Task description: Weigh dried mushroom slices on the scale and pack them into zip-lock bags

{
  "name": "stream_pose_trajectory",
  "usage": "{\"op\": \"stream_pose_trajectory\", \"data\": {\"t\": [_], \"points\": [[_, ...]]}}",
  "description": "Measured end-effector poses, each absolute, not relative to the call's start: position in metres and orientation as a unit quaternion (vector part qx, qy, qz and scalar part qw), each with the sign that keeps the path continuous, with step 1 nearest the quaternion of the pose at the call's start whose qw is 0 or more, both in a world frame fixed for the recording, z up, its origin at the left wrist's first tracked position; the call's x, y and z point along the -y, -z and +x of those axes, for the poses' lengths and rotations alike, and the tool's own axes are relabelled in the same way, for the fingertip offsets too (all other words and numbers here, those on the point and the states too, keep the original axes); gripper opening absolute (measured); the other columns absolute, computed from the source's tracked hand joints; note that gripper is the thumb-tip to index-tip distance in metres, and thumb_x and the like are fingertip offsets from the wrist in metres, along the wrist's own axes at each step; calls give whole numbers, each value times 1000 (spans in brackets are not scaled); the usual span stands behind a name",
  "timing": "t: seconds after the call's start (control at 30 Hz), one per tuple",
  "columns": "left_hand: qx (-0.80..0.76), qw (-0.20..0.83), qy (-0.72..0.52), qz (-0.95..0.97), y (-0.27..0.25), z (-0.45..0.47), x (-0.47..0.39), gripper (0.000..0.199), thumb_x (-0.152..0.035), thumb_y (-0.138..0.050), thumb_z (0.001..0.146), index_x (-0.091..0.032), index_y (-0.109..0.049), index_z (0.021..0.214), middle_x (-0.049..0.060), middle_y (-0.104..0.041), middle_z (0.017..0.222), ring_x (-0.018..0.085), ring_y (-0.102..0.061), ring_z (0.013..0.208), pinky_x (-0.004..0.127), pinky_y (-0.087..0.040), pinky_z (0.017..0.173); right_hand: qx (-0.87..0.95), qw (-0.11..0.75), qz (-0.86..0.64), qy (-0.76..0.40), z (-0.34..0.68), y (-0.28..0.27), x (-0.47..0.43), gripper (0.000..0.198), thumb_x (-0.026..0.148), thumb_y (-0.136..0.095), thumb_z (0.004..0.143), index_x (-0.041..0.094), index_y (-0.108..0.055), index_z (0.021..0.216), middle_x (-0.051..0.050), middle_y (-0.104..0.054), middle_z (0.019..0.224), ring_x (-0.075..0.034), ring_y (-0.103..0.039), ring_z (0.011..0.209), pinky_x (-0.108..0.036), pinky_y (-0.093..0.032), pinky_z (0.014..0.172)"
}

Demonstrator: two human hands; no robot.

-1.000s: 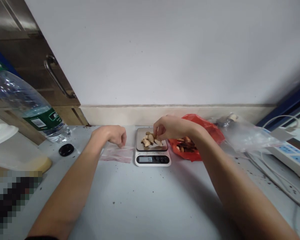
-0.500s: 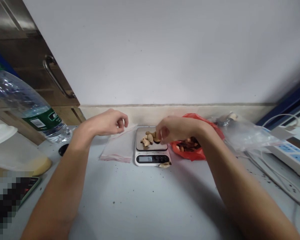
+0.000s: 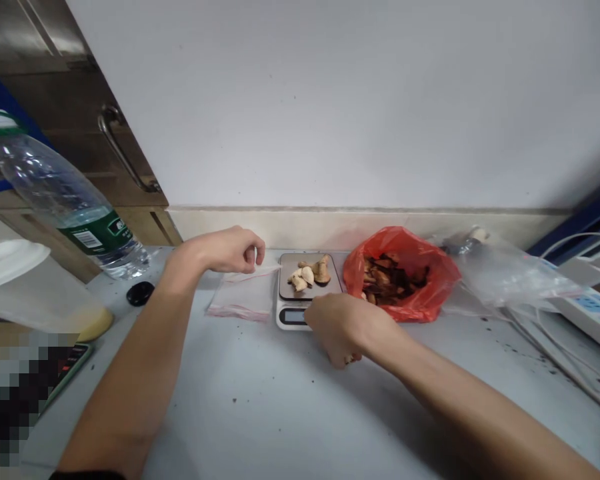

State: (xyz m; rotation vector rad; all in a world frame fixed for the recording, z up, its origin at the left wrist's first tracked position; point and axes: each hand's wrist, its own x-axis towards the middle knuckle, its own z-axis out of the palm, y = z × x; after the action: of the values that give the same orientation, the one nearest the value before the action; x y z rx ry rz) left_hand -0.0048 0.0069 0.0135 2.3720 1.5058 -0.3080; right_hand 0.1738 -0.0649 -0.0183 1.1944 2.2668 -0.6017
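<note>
My left hand [image 3: 236, 250] hovers over clear zip bags [image 3: 243, 300], loosely curled, with nothing visible in its fingers. To its right is a white kitchen scale [image 3: 281, 315] with a steel plate. Several pale and brown dried mushroom pieces [image 3: 307, 275] lie on that plate. My right hand [image 3: 337, 327] is closed at the scale's front right corner and covers part of the display. A bit of a dried mushroom piece [image 3: 351, 359] peeks out beneath it; the fingertips are mostly hidden.
Right of the scale, a red plastic bag [image 3: 443, 273] holds more dark dried pieces. Beyond it are a clear plastic bag [image 3: 505, 273] and a power strip [image 3: 593, 313] with cables. At left are a water bottle [image 3: 97, 230], a black cap [image 3: 140, 293] and a translucent container [image 3: 25, 293].
My right hand has left the mushroom pieces on the plate and come down toward me to the scale's front corner, where a loose piece lay. The left hand stays nearly in place.
</note>
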Motion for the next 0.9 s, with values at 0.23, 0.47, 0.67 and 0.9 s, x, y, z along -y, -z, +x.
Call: {"op": "stream_pose_trajectory", "data": {"t": [0.23,0.47,0.67,0.9], "points": [[-525,157,104,830,-11,-9,-9,20,-17,-55,69,-21,-65,87,1,-74,82,17,-65,71,24,-42,58,-843,93,528,40,201,3,43,21,5,-56,72,16,-74,77,-7,-67,67,-17,-59,60,-28,-30,50],[-516,147,80,840,-11,-8,-7,19,-18,-54,68,-22,-63,85,1,-72,83,18,-64,71,25,-41,58,-834,18,547,73,208,15,22,15,11,-62,78,18,-70,68,-4,-64,64,-16,-54,58,-29,-29,51],[-480,146,-17,865,-14,-9,-5,12,-17,-53,67,-22,-53,77,0,-66,75,17,-60,70,26,-42,60,-842,-108,515,116,216,7,23,13,22,-60,89,21,-73,92,-3,-71,76,-16,-60,66,-26,-39,60],[-427,103,-181,880,-17,-3,1,13,-21,-58,71,-22,-45,72,-3,-64,70,15,-61,66,25,-45,60,-884,-151,410,168,204,11,25,31,29,-46,101,22,-67,123,0,-69,71,-16,-58,64,-27,-38,65]]}}
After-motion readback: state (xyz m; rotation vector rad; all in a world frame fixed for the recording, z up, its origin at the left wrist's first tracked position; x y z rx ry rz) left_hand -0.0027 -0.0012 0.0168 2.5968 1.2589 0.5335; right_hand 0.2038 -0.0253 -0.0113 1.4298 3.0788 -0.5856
